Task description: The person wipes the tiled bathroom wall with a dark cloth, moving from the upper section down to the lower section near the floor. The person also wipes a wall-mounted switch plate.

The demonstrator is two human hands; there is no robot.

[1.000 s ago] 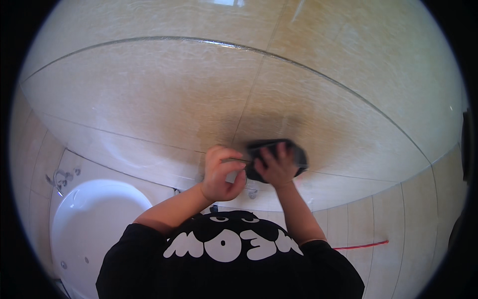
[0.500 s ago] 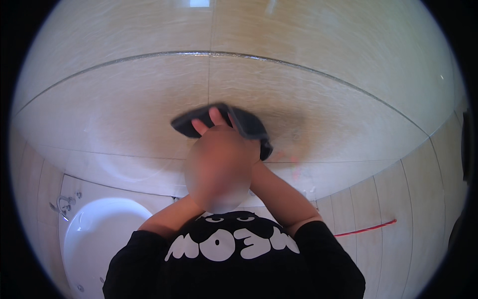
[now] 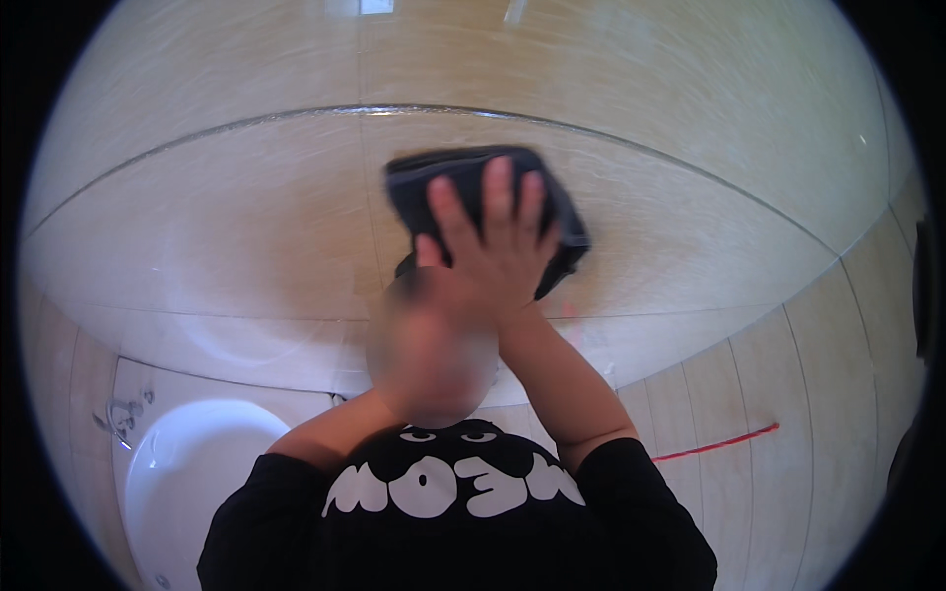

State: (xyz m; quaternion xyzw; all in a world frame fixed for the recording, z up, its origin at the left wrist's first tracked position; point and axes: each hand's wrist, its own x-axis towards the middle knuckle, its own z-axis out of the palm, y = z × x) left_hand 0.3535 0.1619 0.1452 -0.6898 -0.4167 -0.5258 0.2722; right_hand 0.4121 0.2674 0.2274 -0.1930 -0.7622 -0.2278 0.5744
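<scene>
A dark grey folded cloth (image 3: 463,177) lies against the glossy beige tiled wall (image 3: 296,217) in front of me. My right hand (image 3: 498,251) is spread on it, palm toward the wall, with its fingers apart and straight. Parts of the cloth stick out past the fingertips and on both sides of the hand. My left forearm (image 3: 340,424) reaches up from the lower left toward the right wrist. A blurred patch covers my left hand, so its fingers cannot be made out.
At the lower left is a white round basin (image 3: 202,463) with a chrome faucet (image 3: 123,414). A thin red rod or strip (image 3: 719,443) crosses the pale tiles at the lower right. A shiny trim line (image 3: 414,108) runs across the wall above the cloth.
My right hand and the cloth have moved up and to the right across the wall. The fingers, partly hidden before, now show spread over the cloth. The view has shifted slightly.
</scene>
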